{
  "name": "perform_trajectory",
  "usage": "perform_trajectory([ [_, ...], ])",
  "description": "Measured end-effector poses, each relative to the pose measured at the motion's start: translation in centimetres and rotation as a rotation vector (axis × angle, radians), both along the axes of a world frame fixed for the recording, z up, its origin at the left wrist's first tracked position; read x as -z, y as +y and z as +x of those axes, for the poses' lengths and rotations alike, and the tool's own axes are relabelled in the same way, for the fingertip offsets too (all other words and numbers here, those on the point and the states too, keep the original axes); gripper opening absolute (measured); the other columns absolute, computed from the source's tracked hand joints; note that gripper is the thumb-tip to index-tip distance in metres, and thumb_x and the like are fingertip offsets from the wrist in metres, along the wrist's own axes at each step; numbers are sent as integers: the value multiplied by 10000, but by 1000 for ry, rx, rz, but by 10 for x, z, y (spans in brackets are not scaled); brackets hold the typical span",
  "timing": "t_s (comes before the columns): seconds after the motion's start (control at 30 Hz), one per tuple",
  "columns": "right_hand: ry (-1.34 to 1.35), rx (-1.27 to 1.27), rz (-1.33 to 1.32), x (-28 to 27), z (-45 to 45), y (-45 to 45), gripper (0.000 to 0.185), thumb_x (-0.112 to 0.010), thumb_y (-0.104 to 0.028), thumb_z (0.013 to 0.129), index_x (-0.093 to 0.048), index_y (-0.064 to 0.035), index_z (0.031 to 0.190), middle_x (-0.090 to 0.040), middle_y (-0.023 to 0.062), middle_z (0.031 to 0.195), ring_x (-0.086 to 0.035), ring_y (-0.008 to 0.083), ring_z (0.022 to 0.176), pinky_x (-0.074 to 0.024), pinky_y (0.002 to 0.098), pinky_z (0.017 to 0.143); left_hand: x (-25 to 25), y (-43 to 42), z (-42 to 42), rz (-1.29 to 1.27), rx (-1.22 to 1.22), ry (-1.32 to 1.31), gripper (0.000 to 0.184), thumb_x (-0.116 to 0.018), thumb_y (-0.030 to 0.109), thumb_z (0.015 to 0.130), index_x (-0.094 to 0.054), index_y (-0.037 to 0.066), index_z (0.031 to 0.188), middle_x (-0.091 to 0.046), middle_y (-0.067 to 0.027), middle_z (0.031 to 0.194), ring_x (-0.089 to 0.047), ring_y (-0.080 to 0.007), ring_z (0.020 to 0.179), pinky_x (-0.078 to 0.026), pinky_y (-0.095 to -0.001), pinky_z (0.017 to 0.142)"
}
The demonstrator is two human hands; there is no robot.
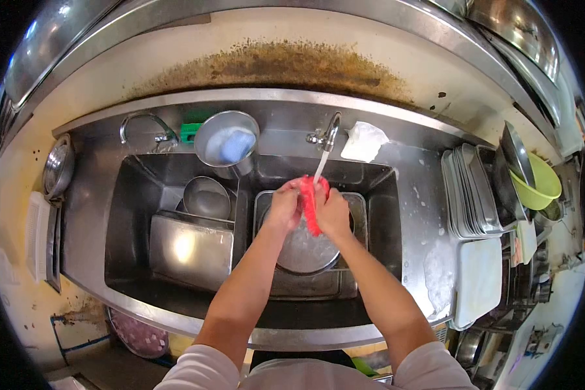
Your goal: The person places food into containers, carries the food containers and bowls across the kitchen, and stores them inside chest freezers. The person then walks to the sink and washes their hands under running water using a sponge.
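Observation:
My left hand (pixel 288 205) and my right hand (pixel 330 211) are both closed on a soft red scrubber (pixel 310 207) with a ragged edge. They hold it over the right basin, under the running faucet (pixel 332 133). Water falls onto the scrubber and between my hands. Below them a round metal pan (pixel 309 250) rests on a rectangular metal tray (pixel 292 286) in the basin. My forearms and hands hide part of the pan and tray.
A metal pot (pixel 208 146) with a blue cloth (pixel 238 145) stands behind the divider. The left basin holds a rectangular pan (pixel 192 250) and a round one (pixel 206 197). Stacked trays (pixel 463 188) and a white cutting board (pixel 478 283) are at right; a white cloth (pixel 364 141) lies near the faucet.

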State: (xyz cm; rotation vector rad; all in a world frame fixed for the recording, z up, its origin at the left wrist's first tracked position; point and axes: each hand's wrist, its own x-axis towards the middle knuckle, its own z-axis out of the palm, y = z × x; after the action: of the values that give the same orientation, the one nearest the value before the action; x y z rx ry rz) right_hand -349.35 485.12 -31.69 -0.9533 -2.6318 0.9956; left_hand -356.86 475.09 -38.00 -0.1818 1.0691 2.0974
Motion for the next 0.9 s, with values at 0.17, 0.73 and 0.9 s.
perform_trajectory([
  [0.17,-1,44,28,-10,-29,28,579,-504,-485,1007,-631,65,877,-663,347,906,-651,517,953,-513,562,826,16,-3,20,29,88,41,132,-673,115,955,-713,59,1068,-726,-55,1021,-677,-175,881,-552,-338,819],
  [0.73,194,-77,-71,0,4,13,559,-535,-479,1008,-651,58,903,-650,348,877,-662,511,886,-513,545,750,1,-18,9,-52,-53,84,128,-638,-20,925,-722,-27,1022,-738,-91,948,-698,-169,823,-583,-327,778],
  [0.9,212,-15,-76,3,-6,13,538,-521,-435,1024,-663,76,933,-660,332,889,-675,476,862,-506,506,738,-1,-13,-3,-37,9,181,119,-644,-32,918,-730,-22,999,-739,-81,927,-699,-159,802,-584,-309,752],
])
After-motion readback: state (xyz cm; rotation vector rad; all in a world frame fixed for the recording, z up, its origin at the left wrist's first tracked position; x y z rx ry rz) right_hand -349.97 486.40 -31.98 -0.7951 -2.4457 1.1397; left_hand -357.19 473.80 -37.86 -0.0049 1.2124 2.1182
